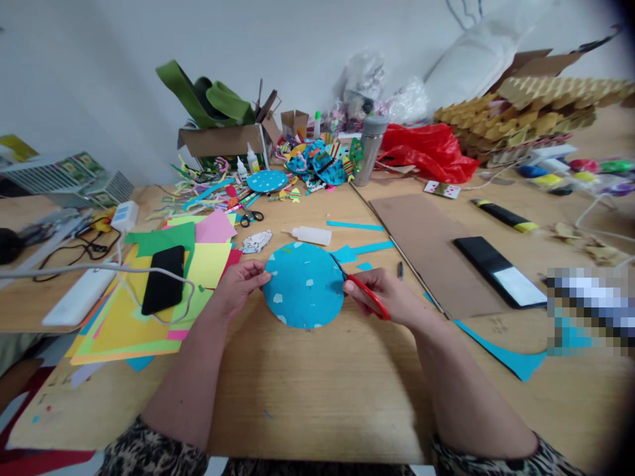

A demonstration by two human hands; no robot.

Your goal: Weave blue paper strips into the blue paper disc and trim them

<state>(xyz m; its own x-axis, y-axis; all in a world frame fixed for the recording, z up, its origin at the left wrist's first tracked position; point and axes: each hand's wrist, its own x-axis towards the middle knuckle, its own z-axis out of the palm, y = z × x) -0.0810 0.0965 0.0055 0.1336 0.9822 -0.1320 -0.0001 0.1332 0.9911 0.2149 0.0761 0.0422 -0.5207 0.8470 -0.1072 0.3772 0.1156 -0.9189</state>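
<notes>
Between my hands is a round blue paper disc (297, 297) with small pale patches on it. My left hand (244, 283) pinches the disc's left edge between thumb and fingers. In my right hand (381, 294) are red-handled scissors (370, 299), their dark blades lying at the disc's upper right edge. Blue paper offcuts (370, 248) lie just behind the blades. A white glue bottle (311, 235) rests on its side beyond the disc, beside a crumpled piece of printed paper (256, 242).
Coloured paper sheets (124, 317) with a black phone (163, 279) on top lie left. A brown cardboard sheet (436, 264) bears another phone (499, 271) at right. Behind stand a steel flask (371, 151), a second blue disc (266, 180) and dark scissors (251, 216).
</notes>
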